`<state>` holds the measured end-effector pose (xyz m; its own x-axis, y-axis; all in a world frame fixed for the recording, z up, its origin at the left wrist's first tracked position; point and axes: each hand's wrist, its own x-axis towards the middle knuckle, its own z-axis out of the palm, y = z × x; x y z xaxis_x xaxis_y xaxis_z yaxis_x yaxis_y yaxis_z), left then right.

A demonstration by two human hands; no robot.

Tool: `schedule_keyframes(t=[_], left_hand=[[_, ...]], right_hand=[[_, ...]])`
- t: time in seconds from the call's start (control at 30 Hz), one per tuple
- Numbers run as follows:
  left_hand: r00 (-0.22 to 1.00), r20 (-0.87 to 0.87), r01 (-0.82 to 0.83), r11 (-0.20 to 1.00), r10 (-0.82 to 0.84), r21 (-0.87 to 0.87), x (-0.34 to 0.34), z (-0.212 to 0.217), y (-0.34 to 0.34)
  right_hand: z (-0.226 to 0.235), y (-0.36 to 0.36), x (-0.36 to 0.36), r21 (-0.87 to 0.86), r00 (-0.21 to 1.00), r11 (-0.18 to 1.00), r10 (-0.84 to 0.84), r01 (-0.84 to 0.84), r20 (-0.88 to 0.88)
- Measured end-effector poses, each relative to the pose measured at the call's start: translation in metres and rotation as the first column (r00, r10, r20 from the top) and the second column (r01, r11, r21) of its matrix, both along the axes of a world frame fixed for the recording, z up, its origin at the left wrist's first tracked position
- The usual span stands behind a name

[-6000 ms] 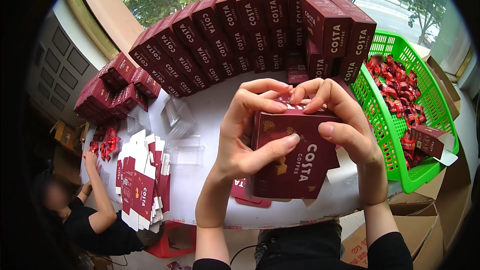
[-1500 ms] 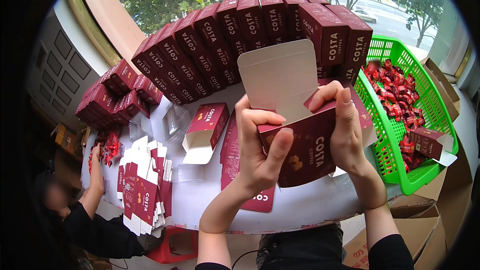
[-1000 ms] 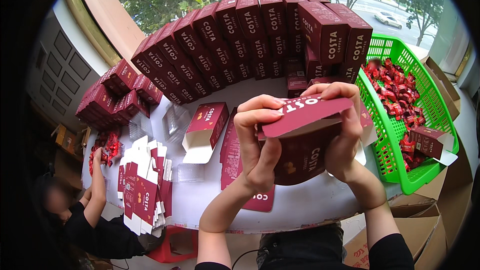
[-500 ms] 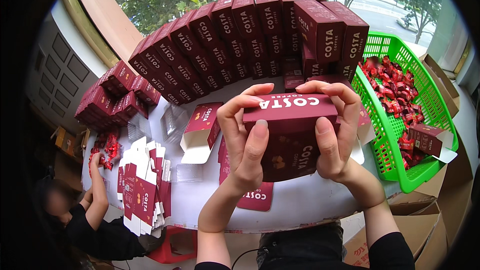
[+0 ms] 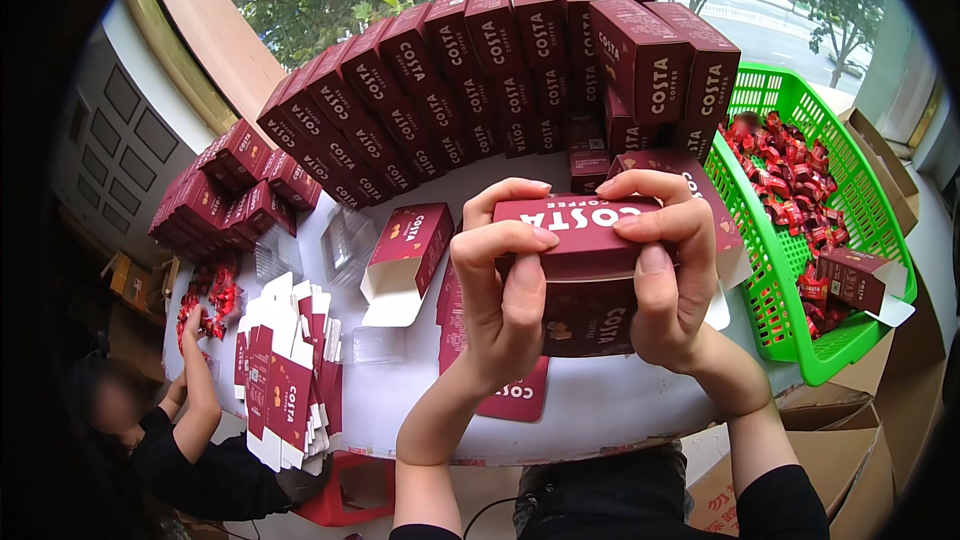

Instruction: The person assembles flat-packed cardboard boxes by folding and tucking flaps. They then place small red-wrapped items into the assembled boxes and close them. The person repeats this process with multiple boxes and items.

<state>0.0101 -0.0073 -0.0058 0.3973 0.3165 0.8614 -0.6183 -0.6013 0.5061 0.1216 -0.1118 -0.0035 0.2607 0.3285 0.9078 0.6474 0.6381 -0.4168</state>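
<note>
Dark red cardboard fills the middle of the view: a small carton [image 5: 585, 275] held up above a white bench [image 5: 610, 405], close to the camera. The left hand [image 5: 505, 285] grips the carton's left side, fingers curled over its top edge and thumb pressed on the front face. The right hand [image 5: 665, 275] clamps the right side the same way, fingertips on the closed lid and thumb down the front. Both hands are closed on the carton, which is upright with its lid shut.

Behind it, rows of matching closed cartons [image 5: 480, 80] stand stacked in a curved wall along the far side of the bench. An open carton [image 5: 405, 260] lies on its side to the left, near a pile of flat, unfolded carton blanks [image 5: 290, 380]. To the right, a green plastic basket [image 5: 790, 285] holds many small red sachets [image 5: 790, 180] and another open carton. At lower left, another person [image 5: 180, 440] crouches beside the bench, one hand raised to its edge.
</note>
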Motion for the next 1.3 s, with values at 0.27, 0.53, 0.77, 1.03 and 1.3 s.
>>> schedule_keyframes(t=[0.27,0.53,0.77,1.03,1.3], left_hand=[[0.996,0.081,-0.044,0.999,0.042,0.024,0.002,-0.007,0.004],[0.959,-0.227,-0.228,0.942,0.172,-0.247,-0.002,0.007,-0.001],[0.716,-0.652,-0.573,0.744,0.249,-0.344,-0.008,-0.025,0.118],[0.000,-0.617,-0.740,0.415,0.787,0.529,-0.032,-0.030,0.129],[0.520,-0.718,-0.333,0.884,0.463,0.329,0.009,-0.029,0.075]], right_hand=[[0.000,0.000,-0.002,-0.066,0.993,0.998,0.000,-0.008,-0.118],[0.006,0.000,-0.001,-0.376,0.990,0.926,-0.028,-0.026,-0.138],[0.008,-0.002,0.006,-0.601,0.957,0.748,-0.267,0.282,0.117],[-0.004,0.005,0.002,-0.627,0.910,0.674,-0.180,0.391,0.374],[-0.007,0.004,0.006,-0.637,0.914,0.668,-0.183,0.385,0.361]])
